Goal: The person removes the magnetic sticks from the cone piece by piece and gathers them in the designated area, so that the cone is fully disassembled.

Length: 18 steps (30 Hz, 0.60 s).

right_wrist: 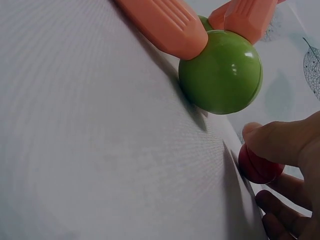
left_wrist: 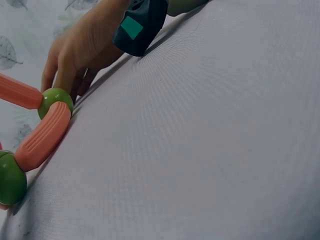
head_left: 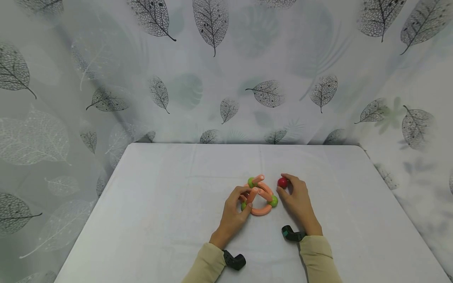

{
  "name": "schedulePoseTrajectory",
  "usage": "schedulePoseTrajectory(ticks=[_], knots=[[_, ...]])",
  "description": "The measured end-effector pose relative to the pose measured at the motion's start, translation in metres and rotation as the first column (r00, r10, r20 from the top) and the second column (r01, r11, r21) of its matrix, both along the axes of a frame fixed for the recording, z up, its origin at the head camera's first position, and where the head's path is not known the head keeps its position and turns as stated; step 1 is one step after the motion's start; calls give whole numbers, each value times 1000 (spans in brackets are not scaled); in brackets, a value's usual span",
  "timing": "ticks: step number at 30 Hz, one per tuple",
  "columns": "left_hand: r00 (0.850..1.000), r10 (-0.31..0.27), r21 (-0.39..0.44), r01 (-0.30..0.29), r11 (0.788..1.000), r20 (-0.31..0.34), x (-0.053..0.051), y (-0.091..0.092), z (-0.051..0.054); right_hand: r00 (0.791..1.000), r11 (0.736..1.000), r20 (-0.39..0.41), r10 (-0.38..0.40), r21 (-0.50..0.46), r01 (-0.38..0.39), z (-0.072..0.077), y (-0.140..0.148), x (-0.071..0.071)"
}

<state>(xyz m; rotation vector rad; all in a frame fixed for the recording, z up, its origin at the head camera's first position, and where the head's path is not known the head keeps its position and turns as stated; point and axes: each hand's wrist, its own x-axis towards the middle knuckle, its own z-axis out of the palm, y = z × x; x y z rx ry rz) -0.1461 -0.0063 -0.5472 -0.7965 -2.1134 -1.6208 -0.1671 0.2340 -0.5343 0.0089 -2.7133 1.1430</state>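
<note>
Ball-and-rod toy [head_left: 261,211] sits on the worktop [head_left: 159,216], likely light, stiff and slick at its green balls [right_wrist: 220,75], best held by the ridged orange rods [left_wrist: 46,137], your left hand [head_left: 233,214] gripping its left side, your right hand [head_left: 299,198] pinching a red ball [head_left: 282,182].

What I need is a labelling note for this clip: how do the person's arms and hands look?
The left hand and right hand are ungloved. The left sleeve and right sleeve are plain beige, ending near the wrists. Each wrist wears a dark, bent camera: the left wrist camera and the right wrist camera, which bears a green square.
</note>
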Motion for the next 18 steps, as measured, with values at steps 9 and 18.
schedulePoseTrajectory(ticks=[9, 18], knots=[[1000, 10, -19, -10, 1000, 22, 1, -1, 1, 999, 1000, -33, 1, -7, -2, 0, 1, -1], [999, 17, -43, -15, 999, 28, 2, -1, 1, 999, 1000, -43, -17, 13, 17, 4, 3, 0]])
